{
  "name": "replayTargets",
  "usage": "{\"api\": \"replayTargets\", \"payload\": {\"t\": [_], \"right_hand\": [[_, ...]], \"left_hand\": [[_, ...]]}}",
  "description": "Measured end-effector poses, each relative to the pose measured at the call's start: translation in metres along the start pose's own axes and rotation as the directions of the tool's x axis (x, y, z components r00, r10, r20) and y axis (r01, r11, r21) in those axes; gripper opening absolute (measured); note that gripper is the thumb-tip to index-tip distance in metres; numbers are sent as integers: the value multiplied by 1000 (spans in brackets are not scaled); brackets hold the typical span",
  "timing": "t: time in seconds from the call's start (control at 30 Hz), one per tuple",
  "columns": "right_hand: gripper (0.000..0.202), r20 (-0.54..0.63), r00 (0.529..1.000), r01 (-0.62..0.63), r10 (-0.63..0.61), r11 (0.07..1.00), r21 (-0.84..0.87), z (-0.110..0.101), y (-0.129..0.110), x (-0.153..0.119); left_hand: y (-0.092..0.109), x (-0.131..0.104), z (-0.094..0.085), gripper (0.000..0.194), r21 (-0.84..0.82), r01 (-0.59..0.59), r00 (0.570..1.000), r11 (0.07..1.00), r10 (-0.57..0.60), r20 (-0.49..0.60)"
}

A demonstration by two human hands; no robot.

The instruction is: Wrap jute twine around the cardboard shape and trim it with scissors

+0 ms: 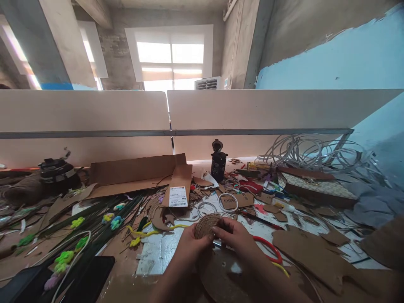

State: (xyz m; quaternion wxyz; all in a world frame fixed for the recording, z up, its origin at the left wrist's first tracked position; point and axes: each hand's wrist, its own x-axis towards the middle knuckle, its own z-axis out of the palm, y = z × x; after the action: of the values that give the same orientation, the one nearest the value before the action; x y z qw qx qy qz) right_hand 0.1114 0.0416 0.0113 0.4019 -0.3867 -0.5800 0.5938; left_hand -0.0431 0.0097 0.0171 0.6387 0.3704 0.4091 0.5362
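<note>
Coiled twine-like disc point(205, 227) is at near centre, between the hands: left hand point(192, 249) pinches its left/near edge, right hand point(237, 236) pinches the right edge, fingertips almost meeting. Looks light, bendy, rough enough not to slip; I'd grip the rim flat, no hard squeeze, coils could shift. Red loop point(279, 253) lies just right.

It was a craft workshop: coils point(285, 153) lay right of the flask point(217, 167), flowers point(116, 223) left, cut cardboard point(306, 248) in front, bare concrete point(115, 52) behind
</note>
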Motion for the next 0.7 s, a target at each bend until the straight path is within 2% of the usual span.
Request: {"api": "replayTargets", "payload": {"t": [0.2, 0.47, 0.7], "right_hand": [[40, 25, 1000, -1, -2, 992, 129, 2, -2, -1], [43, 22, 999, -25, 24, 997, 68, -1, -6, -3], [43, -22, 1000, 8, -6, 997, 79, -2, -4, -4]], "left_hand": [[-1, -1, 1, 48, -57, 31, 999, 998, -30, 26], [0, -4, 4, 47, -108, 71, 997, 992, -69, 18], [3, -6, 3, 46, -91, 97, 994, 991, -91, 66]]}}
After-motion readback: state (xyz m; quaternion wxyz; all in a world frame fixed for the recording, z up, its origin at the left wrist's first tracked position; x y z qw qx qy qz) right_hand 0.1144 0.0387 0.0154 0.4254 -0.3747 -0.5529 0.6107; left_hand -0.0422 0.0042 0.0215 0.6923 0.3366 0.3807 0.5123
